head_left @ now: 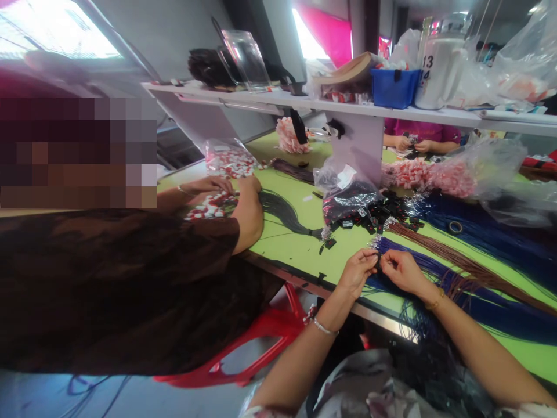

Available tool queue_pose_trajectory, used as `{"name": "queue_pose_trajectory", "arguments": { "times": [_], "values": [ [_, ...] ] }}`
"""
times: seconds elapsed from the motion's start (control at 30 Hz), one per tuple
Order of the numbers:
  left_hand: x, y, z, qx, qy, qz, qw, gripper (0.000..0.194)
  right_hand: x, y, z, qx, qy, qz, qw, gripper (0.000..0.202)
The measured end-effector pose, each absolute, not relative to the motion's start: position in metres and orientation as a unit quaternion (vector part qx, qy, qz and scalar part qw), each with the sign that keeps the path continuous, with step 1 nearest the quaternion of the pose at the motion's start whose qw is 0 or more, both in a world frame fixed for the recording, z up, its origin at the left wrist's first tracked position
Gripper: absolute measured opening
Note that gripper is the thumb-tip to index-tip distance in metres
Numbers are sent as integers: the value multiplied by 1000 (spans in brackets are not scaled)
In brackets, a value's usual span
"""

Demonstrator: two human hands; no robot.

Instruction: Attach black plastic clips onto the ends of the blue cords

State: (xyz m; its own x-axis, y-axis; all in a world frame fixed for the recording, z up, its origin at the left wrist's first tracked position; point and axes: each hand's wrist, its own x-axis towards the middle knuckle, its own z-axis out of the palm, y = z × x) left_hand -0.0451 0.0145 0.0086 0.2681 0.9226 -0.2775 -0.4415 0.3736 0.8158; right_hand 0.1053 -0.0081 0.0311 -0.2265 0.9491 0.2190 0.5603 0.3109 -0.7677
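Observation:
Near the table's front edge, my left hand (359, 269) and my right hand (402, 270) almost meet, fingers pinched around a small black piece (378, 261) between them. Its details are too small to make out. Just behind and beside them lies a bundle of dark blue wires (435, 273) with silvery ends. A bundle of brown wires (452, 252) runs to the right beyond it. Several black connectors (365, 215) are heaped behind my hands, next to a clear plastic bag (348, 194).
At the left a person in dark clothing (108, 290) has both hands at red and white pieces (213, 206). A shelf (304, 103) crosses above the green table (296, 244), bearing a blue bin (394, 87) and a white jug (439, 69). Another person's hands (413, 144) show behind.

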Motion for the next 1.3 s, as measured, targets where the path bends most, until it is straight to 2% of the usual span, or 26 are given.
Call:
{"name": "queue_pose_trajectory", "arguments": {
  "times": [0.33,0.47,0.67,0.83,0.9,1.0,1.07,1.2,1.3],
  "values": [
    [-40,6,-1,297,416,477,715,41,102,-8,23,-542,-750,239,295,18],
    [-38,7,0,274,403,499,717,43,101,-5,20,-540,-753,218,308,16],
    [-35,7,4,288,385,498,721,38,105,-2,20,-540,-704,305,347,18],
    [-35,9,3,281,375,496,731,36,123,7,26,-517,-719,336,321,25],
    [-35,11,2,276,365,503,733,35,135,16,28,-560,-720,276,302,24],
    [-33,17,0,268,351,500,745,36,150,32,24,-650,-716,148,207,11],
    [-30,20,-4,257,345,496,754,37,157,40,18,-666,-718,132,153,7],
    [-27,25,-12,243,338,500,759,37,165,46,10,-651,-724,163,159,14],
    [-28,26,-16,245,330,500,762,36,169,45,13,-665,-720,125,155,14]
  ]
}}
